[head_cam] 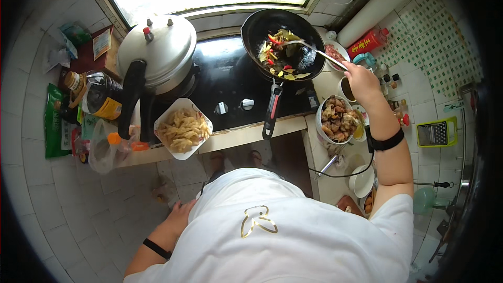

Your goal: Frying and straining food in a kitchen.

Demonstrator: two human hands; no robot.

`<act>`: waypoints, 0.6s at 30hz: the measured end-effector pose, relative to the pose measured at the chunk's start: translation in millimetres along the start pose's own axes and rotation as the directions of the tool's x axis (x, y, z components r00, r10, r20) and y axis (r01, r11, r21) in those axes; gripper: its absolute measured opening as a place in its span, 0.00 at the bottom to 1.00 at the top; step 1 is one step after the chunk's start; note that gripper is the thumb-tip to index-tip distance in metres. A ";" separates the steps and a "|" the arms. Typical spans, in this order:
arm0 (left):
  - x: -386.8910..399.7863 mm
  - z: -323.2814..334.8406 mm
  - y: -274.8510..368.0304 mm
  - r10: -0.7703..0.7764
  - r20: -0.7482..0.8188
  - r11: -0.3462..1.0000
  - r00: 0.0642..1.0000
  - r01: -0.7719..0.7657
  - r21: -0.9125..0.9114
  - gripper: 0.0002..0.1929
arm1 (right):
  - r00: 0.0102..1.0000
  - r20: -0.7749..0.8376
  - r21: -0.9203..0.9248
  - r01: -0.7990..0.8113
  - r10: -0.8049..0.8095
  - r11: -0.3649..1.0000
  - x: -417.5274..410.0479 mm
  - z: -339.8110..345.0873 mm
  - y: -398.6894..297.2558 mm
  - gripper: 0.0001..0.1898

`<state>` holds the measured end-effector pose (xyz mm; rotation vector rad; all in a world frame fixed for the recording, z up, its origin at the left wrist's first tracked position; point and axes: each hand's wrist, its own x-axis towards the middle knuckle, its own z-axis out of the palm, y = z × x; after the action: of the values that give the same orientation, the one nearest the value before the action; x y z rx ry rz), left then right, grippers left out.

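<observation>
My right hand [361, 80] grips the handle of a metal spatula [320, 52]. Its far end lies in a black wok [251, 35] on the right of the hob, among red chilies [274, 39], leaves and yellowish pieces in dark oil. Toward me points the wok's black handle [271, 114] with a red inlay; no hand is on it. My left hand [181, 215] rests flat against my side at the waist, holding nothing that I can see; its fingertips are partly hidden by the white shirt [314, 224].
A pressure cooker [165, 51] stands on the hob's left side. Chicken feet fill a white bowl [180, 153] at the counter edge. Right of the hob are a bowl of brown meat pieces [336, 118], a plate of raw meat [335, 53] and several bottles. A dark oil jug [101, 94] stands left.
</observation>
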<state>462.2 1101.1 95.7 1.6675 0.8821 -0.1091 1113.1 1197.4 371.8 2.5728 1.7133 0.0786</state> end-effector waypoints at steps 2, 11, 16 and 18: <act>-0.7 -20.6 41.4 0.028 0.145 0.878 0.989 -0.094 0.469 0.38 | 0.999 -0.026 0.041 -0.039 0.040 0.998 8.8 11.6 -6.6 0.16; -6.1 -23.4 71.1 -0.236 0.070 0.970 0.969 0.230 0.079 0.38 | 0.997 0.051 0.449 -0.076 0.060 0.890 -3.1 96.7 -33.5 0.22; -1.3 -15.1 30.4 -0.143 -0.008 0.953 0.990 0.140 0.268 0.36 | 0.889 0.456 0.878 -0.457 0.038 0.141 -41.6 114.9 -75.0 0.22; 2.3 -21.1 33.7 -0.154 -0.001 0.948 0.988 0.148 0.280 0.36 | 0.807 0.591 0.806 -0.590 -0.003 0.038 -40.8 122.5 -78.3 0.21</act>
<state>475.9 1119.8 128.1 1.8538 1.0143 -0.3708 1033.8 1188.3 243.6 3.1114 0.9289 -2.3218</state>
